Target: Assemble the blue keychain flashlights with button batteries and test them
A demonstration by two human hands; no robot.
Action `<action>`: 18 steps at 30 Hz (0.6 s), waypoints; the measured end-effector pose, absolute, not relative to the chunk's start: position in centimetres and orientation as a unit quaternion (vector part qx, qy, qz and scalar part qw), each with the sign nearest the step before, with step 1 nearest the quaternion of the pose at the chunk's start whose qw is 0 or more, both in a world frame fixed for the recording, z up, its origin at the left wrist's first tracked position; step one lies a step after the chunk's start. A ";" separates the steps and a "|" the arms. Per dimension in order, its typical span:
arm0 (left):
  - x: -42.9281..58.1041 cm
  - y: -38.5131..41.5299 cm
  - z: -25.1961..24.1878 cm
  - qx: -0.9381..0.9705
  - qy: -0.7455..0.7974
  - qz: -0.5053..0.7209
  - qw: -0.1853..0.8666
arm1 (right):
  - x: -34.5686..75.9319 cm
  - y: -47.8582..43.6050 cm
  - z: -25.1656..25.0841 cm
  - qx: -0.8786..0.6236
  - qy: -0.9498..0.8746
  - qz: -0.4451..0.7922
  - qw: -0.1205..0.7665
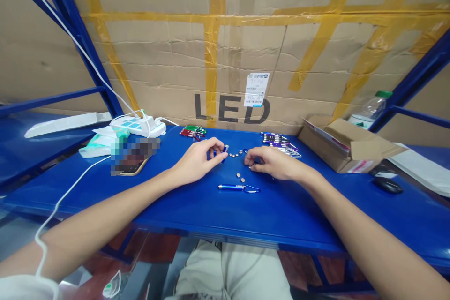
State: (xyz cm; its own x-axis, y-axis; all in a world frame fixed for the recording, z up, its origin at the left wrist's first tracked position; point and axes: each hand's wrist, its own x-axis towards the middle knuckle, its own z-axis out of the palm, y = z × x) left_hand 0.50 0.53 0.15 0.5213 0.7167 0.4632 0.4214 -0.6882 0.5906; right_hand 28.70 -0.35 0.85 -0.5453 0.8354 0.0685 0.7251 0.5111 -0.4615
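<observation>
This looks like a small assembly or packing workshop, probably set up inside a warehouse rack. A blue metal surface (281,225) sits between blue steel uprights (70,23), backed by taped cardboard (246,47) printed "LED" with a shipping label (256,89). On it are sorted batches of keychain flashlights (192,132), loose button cells (235,153) and an open carton (344,147).

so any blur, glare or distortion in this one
head view: fisheye bends the blue rack posts and stretches the forearms; a pixelated patch covers the phone; no hard glare on the blue table; the blue flashlight in the left hand and the button cells by the right hand are sharp but tiny
</observation>
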 end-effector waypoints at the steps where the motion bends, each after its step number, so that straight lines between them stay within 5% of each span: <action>1: 0.5 0.5 0.1 0.848 0.337 0.355 0.206 | 28.7 -0.3 0.8 -0.456 -0.856 0.198 0.142; 18: 0.4 0.6 0.1 0.852 0.339 0.351 0.191 | 27.9 -0.5 0.3 -0.442 -0.846 0.244 0.171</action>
State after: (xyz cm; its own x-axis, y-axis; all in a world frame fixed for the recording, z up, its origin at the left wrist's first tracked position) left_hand 0.39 0.64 0.07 0.5239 0.7116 0.4683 0.4427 -0.6971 0.5640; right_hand 27.94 -0.48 0.30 -0.5508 0.8314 0.0740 0.6647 0.4905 -0.5635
